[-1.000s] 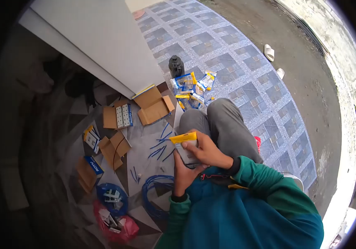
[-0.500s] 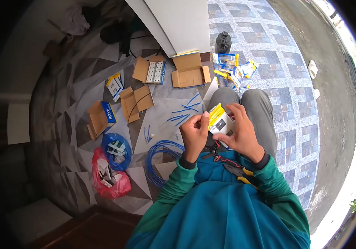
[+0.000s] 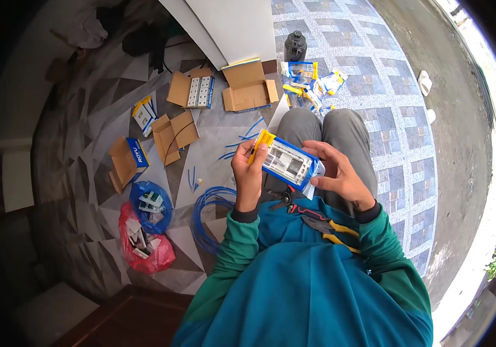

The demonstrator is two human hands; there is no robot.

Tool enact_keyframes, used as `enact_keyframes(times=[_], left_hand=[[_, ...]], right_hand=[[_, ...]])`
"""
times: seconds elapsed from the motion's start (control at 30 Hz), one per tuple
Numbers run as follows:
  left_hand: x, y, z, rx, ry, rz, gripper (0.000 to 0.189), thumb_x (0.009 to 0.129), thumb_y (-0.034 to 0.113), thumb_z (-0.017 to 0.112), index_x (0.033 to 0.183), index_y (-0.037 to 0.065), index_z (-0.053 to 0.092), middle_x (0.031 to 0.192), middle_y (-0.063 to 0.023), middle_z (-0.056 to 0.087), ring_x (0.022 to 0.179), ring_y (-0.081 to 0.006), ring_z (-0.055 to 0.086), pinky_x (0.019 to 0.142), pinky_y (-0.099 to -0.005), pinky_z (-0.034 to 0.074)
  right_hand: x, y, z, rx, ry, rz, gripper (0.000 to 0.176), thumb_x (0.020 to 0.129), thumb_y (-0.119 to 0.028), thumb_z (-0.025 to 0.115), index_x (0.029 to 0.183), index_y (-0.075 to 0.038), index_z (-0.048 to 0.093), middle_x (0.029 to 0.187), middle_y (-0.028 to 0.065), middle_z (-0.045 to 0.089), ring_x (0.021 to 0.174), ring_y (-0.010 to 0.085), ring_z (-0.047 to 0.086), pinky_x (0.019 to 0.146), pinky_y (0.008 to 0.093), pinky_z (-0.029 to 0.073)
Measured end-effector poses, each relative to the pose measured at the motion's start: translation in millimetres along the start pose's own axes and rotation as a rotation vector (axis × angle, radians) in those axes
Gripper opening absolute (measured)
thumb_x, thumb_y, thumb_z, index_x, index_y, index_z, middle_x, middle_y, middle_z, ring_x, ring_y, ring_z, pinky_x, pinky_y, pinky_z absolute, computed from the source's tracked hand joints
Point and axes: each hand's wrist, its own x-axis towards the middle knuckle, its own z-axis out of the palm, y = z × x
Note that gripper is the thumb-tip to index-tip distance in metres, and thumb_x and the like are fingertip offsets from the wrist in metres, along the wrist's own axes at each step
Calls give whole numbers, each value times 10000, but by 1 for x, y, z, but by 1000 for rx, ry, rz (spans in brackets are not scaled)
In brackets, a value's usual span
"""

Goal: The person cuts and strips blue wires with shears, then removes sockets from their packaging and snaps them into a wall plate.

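A blue-and-yellow packet (image 3: 285, 162) with a white wall-switch plate showing through it is held above my lap. My left hand (image 3: 249, 173) pinches its yellow end between thumb and fingers. At the other end, my right hand (image 3: 340, 179) grips the packet's blue edge, where a whitish flap sticks out by the thumb. Below my hands, pliers with yellow handles (image 3: 337, 231) lie on my shirt. Beside them is a tool with red-and-black handles (image 3: 305, 211), partly overlapped by the pliers.
Coiled blue cable (image 3: 201, 222) and cut blue wires (image 3: 239, 141) lie on the left floor. Open cardboard boxes (image 3: 251, 92) stand ahead, one with white switches (image 3: 200, 91). Torn packets (image 3: 311, 87) and a dark bottle (image 3: 295, 46) are ahead right. Blue (image 3: 152, 217) and red bags (image 3: 158, 260) sit left.
The packet has turned over, from its printed white-and-yellow face to the side showing the plate's frame. My hands have moved farther apart along it. The whole view has shifted slightly.
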Motion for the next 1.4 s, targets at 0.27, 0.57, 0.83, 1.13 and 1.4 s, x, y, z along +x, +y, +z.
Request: enact_keyframes(times=[0.27,0.57,0.83,1.13,1.4], left_hand=[[0,-21,-11,-151,-97,-297,187,916,56,554,1079,44,465,949,-131,624,809,-175,647,682,-297,548],[-8,-27,-8,-177,278,156,176,925,96,588,1059,47,485,925,-56,605,805,-96,591,641,-223,509],[-22,-8,-33,-20,71,225,463,938,98,569,1352,17,379,1054,-104,608,941,-128,591,799,-257,508],[-38,29,-49,701,-477,94,503,815,170,734,1242,-4,533,1075,-103,627,992,-196,621,890,-318,484],[-15,51,7,808,-317,527,179,856,174,668,923,8,679,756,-102,615,563,-187,582,524,-306,450]], right_hand=[[-1,-2,-4,-789,21,-488,348,655,152,653,957,-19,671,1219,124,532,911,236,603,767,325,491],[4,12,15,52,118,-254,596,787,21,700,1299,-7,396,1100,99,578,876,158,607,754,269,529],[22,32,2,467,127,217,138,857,-24,659,978,-4,596,894,33,664,771,86,625,635,192,504],[30,29,9,-365,385,-246,154,870,-76,650,948,54,674,808,61,678,725,78,583,634,232,466],[28,2,27,-507,220,-211,159,843,-53,670,959,54,674,834,99,690,734,85,599,629,250,482]])
